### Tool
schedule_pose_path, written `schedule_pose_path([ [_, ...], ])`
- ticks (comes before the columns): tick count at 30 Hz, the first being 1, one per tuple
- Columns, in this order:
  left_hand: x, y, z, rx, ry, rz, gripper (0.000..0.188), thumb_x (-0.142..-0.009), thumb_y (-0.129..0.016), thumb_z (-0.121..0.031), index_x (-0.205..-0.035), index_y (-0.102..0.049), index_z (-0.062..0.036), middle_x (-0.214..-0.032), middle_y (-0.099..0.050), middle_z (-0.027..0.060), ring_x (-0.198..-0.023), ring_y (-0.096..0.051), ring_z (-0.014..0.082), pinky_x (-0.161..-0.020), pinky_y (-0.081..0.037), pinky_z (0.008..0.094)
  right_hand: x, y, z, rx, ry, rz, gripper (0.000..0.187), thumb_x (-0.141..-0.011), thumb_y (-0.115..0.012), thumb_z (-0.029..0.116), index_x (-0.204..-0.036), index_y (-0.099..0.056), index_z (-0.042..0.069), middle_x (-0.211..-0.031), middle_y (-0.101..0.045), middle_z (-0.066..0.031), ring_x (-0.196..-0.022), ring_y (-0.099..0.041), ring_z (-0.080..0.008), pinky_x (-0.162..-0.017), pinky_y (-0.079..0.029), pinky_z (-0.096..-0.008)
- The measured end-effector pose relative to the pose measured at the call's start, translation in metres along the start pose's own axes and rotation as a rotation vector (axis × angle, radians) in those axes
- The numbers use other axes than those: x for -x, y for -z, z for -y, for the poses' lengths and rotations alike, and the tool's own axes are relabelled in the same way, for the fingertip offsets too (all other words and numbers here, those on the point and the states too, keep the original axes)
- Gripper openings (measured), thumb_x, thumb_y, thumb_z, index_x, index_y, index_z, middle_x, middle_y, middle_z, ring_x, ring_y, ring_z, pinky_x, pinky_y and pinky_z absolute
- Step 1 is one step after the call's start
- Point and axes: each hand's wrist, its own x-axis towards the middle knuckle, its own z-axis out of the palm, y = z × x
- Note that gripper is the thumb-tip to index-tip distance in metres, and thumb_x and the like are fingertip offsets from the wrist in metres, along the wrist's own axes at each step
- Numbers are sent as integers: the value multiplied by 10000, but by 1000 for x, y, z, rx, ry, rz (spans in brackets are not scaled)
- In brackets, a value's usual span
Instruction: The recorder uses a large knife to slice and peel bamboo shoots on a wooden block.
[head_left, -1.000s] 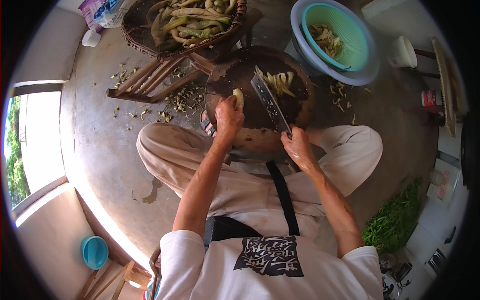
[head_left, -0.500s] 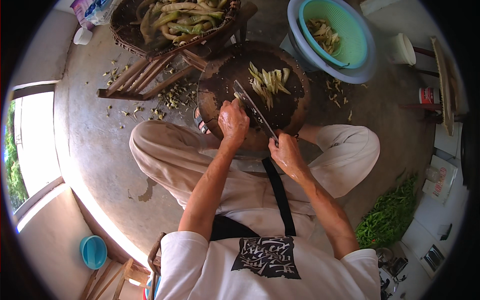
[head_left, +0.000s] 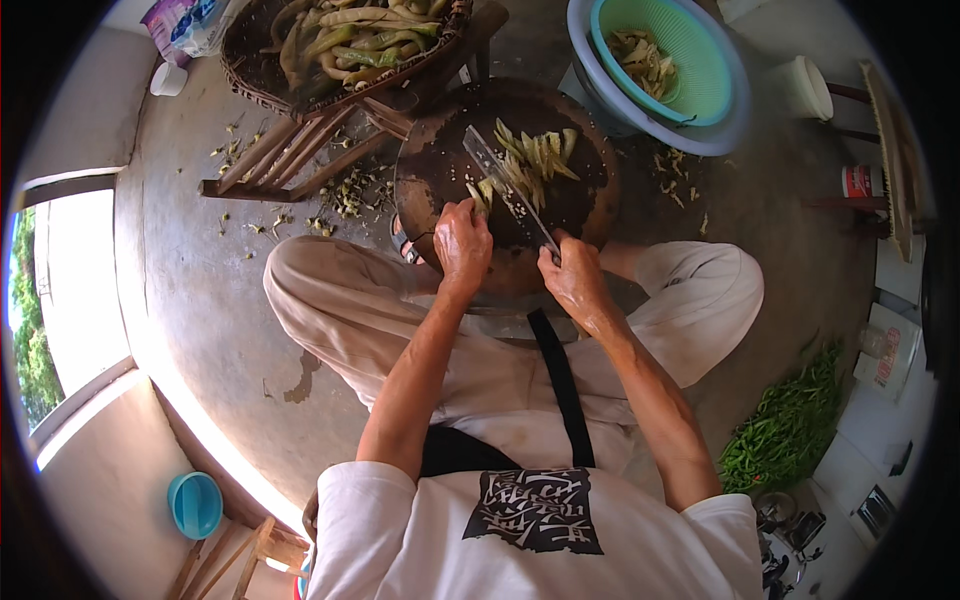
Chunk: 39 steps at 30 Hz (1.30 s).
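A round, dark-stained wooden chopping board (head_left: 563,208) is in front of me between my knees. My right hand (head_left: 577,280) is closed round the handle of a kitchen knife (head_left: 507,184), whose blade slants far and left across the board. Just left of the blade, my left hand (head_left: 463,245) has its fingers bent down on a pale pepper piece (head_left: 481,196), partly hidden by them. Cut yellow-green pepper strips (head_left: 548,155) lie in a heap right of the blade, and small pale seeds are scattered around.
A wicker basket (head_left: 262,94) of whole peppers rests far left on a wooden chair (head_left: 250,190). Far right, a green colander (head_left: 716,62) holding cut peppers sits in a blue-grey basin (head_left: 738,110). Trimmed stems (head_left: 355,190) litter the floor. Green chillies (head_left: 785,420) are heaped at the right.
The knife and my right hand have moved a little farther away across the board. More cut pieces and seeds show beside the blade. My left hand stays on the pepper piece.
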Motion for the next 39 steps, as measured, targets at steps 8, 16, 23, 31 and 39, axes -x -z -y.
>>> schedule_pose_path([
  [8,-1,-6,-10,73,64,-28,223,-795,-654,-146,-965,-684,-4,-859,-638,174,-798,-625,343,-738,-478,415,27,4,-5,44,29,41,112,-836,-583,70,-842,-564,-41,-652,-595,-248,-681,-622,-422,-580,-479,-463],
  [16,0,-7,-14,127,163,-6,237,-777,-669,-165,-956,-686,-9,-846,-654,162,-784,-636,314,-738,-488,389,35,-9,-21,27,-38,-57,138,-831,-585,80,-815,-560,-55,-621,-577,-262,-667,-619,-436,-566,-475,-466],
  [23,1,-10,-12,102,134,-9,221,-783,-668,-160,-949,-687,-15,-846,-650,158,-778,-634,323,-733,-487,404,24,-7,-10,45,-144,29,194,-832,-590,112,-748,-573,-62,-642,-586,-273,-697,-619,-449,-595,-490,-469],
  [31,16,-2,-16,-69,-150,-19,288,-751,-694,-118,-1018,-644,-22,-913,-588,166,-882,-577,358,-758,-454,432,-6,-33,-16,-7,-53,-61,185,-831,-589,117,-770,-580,-58,-680,-603,-273,-743,-622,-441,-614,-491,-469],
  [39,8,17,0,-169,-214,65,225,-775,-622,-43,-1000,-636,-31,-963,-560,172,-919,-536,378,-795,-435,461,13,-1,-20,30,-60,-74,190,-850,-573,140,-856,-591,-49,-681,-612,-225,-654,-638,-370,-592,-476,-412],
])
